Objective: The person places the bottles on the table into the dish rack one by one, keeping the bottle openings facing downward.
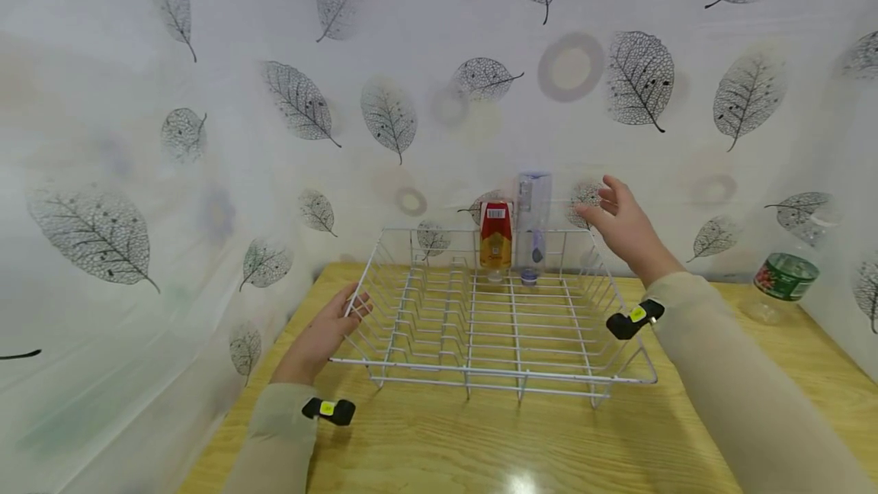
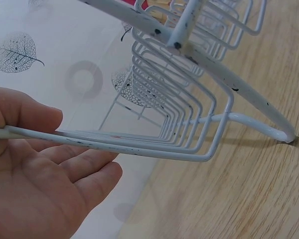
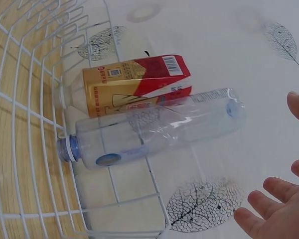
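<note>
A white wire rack sits on the pale wooden surface, pushed toward the leaf-patterned sheet that hangs behind it. The person's left hand is at the rack's near left corner: in the left wrist view the thumb lies over the top rim wire and the other fingers run beneath it, so the hand pinches the rim between them, with the palm turned up below.

At the far side of the rack two bottles stand upside down, caps down among the wires. One is a bottle with a red and gold label; just beside it, on its right, is a clear plastic bottle with a blue cap at the bottom. In the right wrist view the two lie side by side, close enough that I cannot tell whether they touch.

The right hand is raised above the rack's far right corner, near the clear bottle but apart from it. Its fingers are spread and loosely bent, holding nothing.

Well off to the right, on the surface by the hanging sheet, lies another clear bottle with a green label.
</note>
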The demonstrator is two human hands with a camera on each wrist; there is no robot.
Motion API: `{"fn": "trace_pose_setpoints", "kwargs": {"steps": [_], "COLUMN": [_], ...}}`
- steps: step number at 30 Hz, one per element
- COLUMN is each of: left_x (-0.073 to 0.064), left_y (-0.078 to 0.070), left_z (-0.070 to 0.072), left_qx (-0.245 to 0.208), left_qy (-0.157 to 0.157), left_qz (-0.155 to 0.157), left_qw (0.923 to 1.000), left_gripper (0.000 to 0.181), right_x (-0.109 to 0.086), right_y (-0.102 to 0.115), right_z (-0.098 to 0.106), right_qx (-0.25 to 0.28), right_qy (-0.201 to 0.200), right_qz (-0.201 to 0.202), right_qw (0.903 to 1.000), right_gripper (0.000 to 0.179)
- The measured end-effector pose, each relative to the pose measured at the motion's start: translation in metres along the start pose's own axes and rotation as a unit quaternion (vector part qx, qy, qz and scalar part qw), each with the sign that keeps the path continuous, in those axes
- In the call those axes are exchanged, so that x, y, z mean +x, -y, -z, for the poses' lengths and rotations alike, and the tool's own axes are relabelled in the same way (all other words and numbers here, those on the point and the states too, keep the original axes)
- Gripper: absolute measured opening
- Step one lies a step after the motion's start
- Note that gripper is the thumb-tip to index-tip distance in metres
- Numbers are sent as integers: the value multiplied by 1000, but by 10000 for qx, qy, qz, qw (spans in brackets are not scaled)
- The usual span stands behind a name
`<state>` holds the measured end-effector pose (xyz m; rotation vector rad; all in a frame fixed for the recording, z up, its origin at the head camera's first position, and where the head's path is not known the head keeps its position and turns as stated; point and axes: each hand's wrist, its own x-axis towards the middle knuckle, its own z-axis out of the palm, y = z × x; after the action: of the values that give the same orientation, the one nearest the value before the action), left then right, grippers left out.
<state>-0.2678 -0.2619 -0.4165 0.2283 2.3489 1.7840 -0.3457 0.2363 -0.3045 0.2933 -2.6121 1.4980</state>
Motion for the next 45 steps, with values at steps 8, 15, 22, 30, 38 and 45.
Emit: {"fn": "trace_pose_setpoints", "kwargs": {"steps": [8,15,22,30,38,45], "left_x": [-2,-1,0,0,-1,-2], "left_y": [-1,-2,-1,1,0,1], "left_z": [1,1,2,0,0,1], "left_qx": [-28,-55,-81,-189,-226,-204], "left_qy": [10,44,-1,59,40,24], "left_qz": [-8,1,7,26,66,62], "left_qw": [10000,10000,10000,9998,9997,9998], "left_gripper": [71,69,69,69,69,69], "right_x": [-6,-17,-30,-58,-88,-106], "right_y": [-12,-24,-36,-50,-78,-100], "right_z": [19,36,50,67,84,93], "right_qx": [-42,57,322,-90,-197,-210], "right_qy": [-208,-490,-709,-1053,-1859,-2797], "right_qz": [37,-33,-80,-254,-675,-1148], "right_qw": [9998,9988,9969,9941,9800,9530], "right_gripper": [100,97,92,94,92,87]}}
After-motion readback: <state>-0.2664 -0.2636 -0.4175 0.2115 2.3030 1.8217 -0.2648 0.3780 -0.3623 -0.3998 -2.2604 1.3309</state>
